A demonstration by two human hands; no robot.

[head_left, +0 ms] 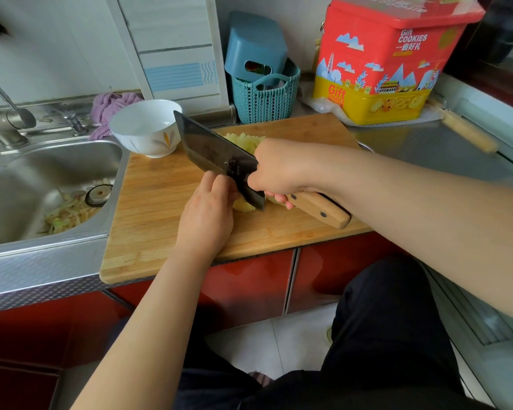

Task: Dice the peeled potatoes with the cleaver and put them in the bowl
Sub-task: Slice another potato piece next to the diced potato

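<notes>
My right hand [274, 170] grips the cleaver [219, 156] — left fingers [216, 184] clamp the potato [245, 206] just left of the blade.

Home kitchen: steel sink [54, 184], faucet [0, 122], cutting board [160, 208].

dark cleaver [216, 155] blade down on yellow potato [244, 205], white bowl [145, 128] upright

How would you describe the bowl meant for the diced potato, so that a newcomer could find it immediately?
Start at the wooden cutting board beside the steel sink. On the board's far left corner, just past the cleaver tip, stands the white bowl. It is the only piece of crockery there, round, with an orange and grey leaf motif on its side.
</notes>
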